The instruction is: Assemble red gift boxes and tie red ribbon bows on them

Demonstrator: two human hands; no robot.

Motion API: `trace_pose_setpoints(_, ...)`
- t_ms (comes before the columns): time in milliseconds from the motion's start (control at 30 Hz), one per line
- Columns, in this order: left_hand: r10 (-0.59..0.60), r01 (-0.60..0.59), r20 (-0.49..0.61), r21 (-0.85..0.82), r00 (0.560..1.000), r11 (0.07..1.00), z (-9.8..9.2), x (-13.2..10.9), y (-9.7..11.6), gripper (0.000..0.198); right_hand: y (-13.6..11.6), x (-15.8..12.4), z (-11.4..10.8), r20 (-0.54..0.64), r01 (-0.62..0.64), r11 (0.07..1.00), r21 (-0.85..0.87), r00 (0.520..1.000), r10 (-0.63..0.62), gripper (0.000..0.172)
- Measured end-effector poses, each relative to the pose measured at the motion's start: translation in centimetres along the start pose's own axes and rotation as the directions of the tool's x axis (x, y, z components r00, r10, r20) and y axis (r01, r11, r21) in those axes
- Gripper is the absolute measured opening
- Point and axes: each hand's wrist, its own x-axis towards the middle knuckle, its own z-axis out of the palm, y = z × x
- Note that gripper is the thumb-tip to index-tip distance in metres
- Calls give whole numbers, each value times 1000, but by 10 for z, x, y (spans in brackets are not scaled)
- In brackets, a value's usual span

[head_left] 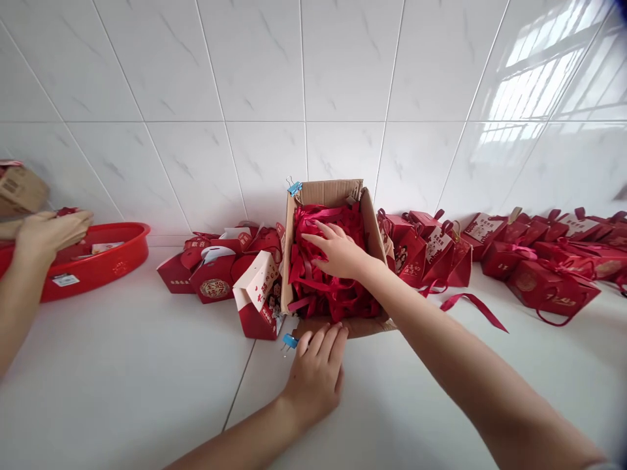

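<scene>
A cardboard box (375,228) full of loose red ribbons (337,297) stands against the tiled wall. Its front flap is folded outward, and my left hand (316,378) grips that flap with the fingers over its edge. Just left of those fingers a blue binder clip (290,341) sits on the flap. My right hand (337,251) reaches in over the ribbons with its fingers spread, and no ribbon shows held in it. On the box's back left corner is another blue clip (294,188).
Left of the box stand several red gift boxes (214,277); more gift boxes (414,254) with ribbon handles line the right side. A loose ribbon (475,303) trails on the white surface. At far left another person's hands (53,232) work above a red basin (122,261).
</scene>
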Motion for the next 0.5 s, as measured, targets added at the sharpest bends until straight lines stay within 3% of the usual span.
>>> trace_pose_setpoints(100,23,-23,21,20,1000,1000,-2,0,-1,49,-2,24,12,148,73,990,-118,987,-56,59)
trace_pose_setpoints(233,23,-24,51,25,998,999,-2,1,-2,51,9,11,20,324,28,949,-314,943,80,42)
trace_pose_setpoints(400,15,-15,57,6,998,1000,-2,-1,-2,51,15,-23,4,432,6,902,-431,879,201,19)
trace_pose_setpoints(500,-4,3,60,8,998,1000,-1,-3,-3,52,11,-26,-12,463,-30,923,-384,858,220,18)
